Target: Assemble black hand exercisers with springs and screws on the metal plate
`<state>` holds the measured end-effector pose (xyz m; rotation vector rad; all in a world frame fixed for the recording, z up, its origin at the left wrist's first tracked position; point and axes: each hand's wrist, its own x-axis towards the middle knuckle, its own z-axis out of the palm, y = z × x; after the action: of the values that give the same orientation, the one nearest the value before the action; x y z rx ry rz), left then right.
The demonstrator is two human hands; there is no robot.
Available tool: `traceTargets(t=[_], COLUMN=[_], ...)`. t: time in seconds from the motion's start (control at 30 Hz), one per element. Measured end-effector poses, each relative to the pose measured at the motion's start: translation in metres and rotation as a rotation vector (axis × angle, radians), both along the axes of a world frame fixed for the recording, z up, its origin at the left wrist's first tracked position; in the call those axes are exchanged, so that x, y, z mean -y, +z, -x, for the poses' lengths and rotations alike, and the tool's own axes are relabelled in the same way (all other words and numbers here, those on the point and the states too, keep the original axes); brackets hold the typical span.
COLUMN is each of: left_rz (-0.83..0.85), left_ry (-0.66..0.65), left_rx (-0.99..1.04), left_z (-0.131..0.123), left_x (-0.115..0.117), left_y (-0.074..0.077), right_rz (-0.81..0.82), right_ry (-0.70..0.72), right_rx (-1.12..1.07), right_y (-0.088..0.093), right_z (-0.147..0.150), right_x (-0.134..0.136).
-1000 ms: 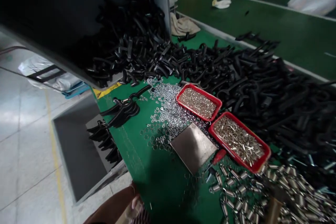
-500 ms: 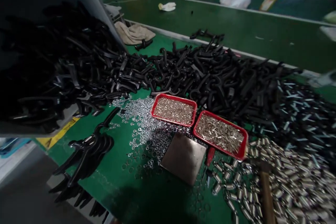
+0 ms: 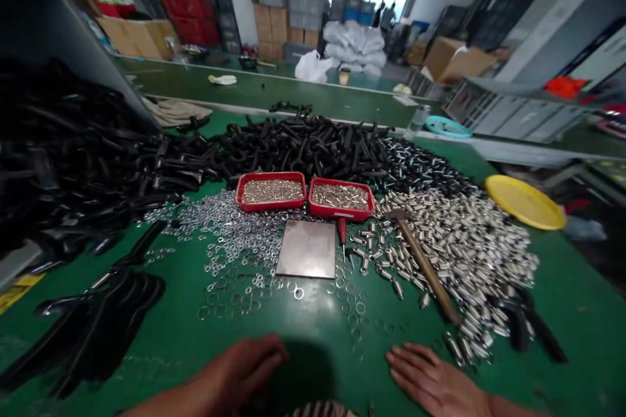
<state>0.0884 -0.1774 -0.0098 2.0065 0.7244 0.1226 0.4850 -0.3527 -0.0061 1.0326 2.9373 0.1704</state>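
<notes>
My left hand (image 3: 247,368) is above the front of the green table (image 3: 195,371), pointing right, thumb and forefinger a little apart. Nothing shows in it; its lower fingers are hidden. My right hand (image 3: 425,378) lies palm down on the table with fingers stretched out, holding nothing. Close to its fingertips are short silver cylindrical parts (image 3: 454,260) in a wide heap. A wooden-handled hammer (image 3: 425,264) rests against that heap. Ahead of my hands lie a square metal plate (image 3: 307,251), loose rings (image 3: 237,300) and a red-handled screwdriver (image 3: 342,234).
Two red trays, one with small metal bits (image 3: 270,206) and one with pins (image 3: 340,212), stand behind the plate. Black handle-shaped parts (image 3: 313,146) are piled behind them and in a tipped bin (image 3: 63,6) at left. Several black assemblies (image 3: 105,319) lie front left. A yellow lid (image 3: 525,202) is right.
The view has swung right and up, showing the room behind and the table's right side. Both my hands have come into view at the front edge.
</notes>
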Motion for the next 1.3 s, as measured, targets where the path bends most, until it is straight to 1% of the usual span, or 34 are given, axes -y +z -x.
traceTargets(t=[0.07, 0.13, 0.2, 0.27, 0.33, 0.37, 0.43, 0.5, 0.57, 0.63, 0.7, 0.73, 0.8, 0.87, 0.93, 1.0, 1.1, 1.13, 1.2, 1.3], left_rz=[-0.050, -0.151, -0.282, -0.394, -0.471, -0.514, -0.625, -0.740, -0.804, -0.824, -0.824, -0.821, -0.814, -0.809, -0.804, -0.797, -0.798, -0.800, -0.796, -0.747], left_ry=[-0.082, -0.148, -0.164, -0.132, -0.111, -0.133, -0.262, -0.404, -0.482, -0.468, -0.378, -0.314, -0.214, -0.183, -0.192, -0.198, -0.195, -0.193, -0.190, -0.178], left_rx=[0.021, 0.037, 0.060, 0.090, 0.113, 0.122, 0.148, 0.185, 0.210, 0.206, 0.180, 0.165, 0.140, 0.124, 0.105, 0.083, 0.070, 0.072, 0.079, 0.141], left_z=[-0.008, -0.020, -0.031, -0.038, -0.042, -0.045, -0.056, -0.074, -0.098, -0.123, -0.143, -0.151, -0.160, -0.161, -0.160, -0.160, -0.162, -0.163, -0.164, -0.163], left_x=[0.019, 0.037, 0.052, 0.061, 0.064, 0.064, 0.062, 0.055, 0.044, 0.028, 0.012, 0.005, -0.005, -0.008, -0.006, -0.003, 0.000, 0.001, 0.001, 0.000], left_y=[-0.001, -0.007, -0.018, -0.029, -0.033, -0.032, -0.027, -0.021, -0.019, -0.023, -0.030, -0.034, -0.041, -0.044, -0.043, -0.040, -0.036, -0.036, -0.036, -0.033], right_rz=[0.035, 0.072, 0.092, 0.097, 0.093, 0.078, -0.003, -0.117, -0.195, -0.188, -0.109, -0.057, 0.036, 0.098, 0.188, 0.388, 0.753, 0.839, 0.944, 1.014], right_ry=[-0.018, -0.081, -0.208, -0.328, -0.391, -0.421, -0.527, -0.675, -0.811, -0.947, -1.076, -1.129, -1.187, -1.193, -1.161, -1.081, -0.889, -0.830, -0.730, -0.617], right_rx=[0.042, 0.025, -0.054, -0.156, -0.240, -0.277, -0.363, -0.461, -0.518, -0.502, -0.487, -0.518, -0.691, -0.952, -1.245, -1.549, -1.914, -1.993, -2.103, -2.182], right_y=[0.009, 0.010, 0.006, -0.002, -0.009, -0.012, -0.018, -0.021, -0.023, -0.024, -0.025, -0.024, -0.024, -0.022, -0.019, -0.015, -0.009, -0.007, -0.004, 0.001], right_z=[0.006, 0.008, 0.008, 0.008, 0.010, 0.011, 0.015, 0.019, 0.019, 0.017, 0.013, 0.009, 0.002, -0.006, -0.014, -0.019, -0.022, -0.021, -0.019, -0.013], right_x=[0.006, 0.008, 0.006, 0.002, -0.001, -0.003, -0.007, -0.016, -0.029, -0.046, -0.062, -0.070, -0.085, -0.097, -0.107, -0.115, -0.122, -0.125, -0.130, -0.140])
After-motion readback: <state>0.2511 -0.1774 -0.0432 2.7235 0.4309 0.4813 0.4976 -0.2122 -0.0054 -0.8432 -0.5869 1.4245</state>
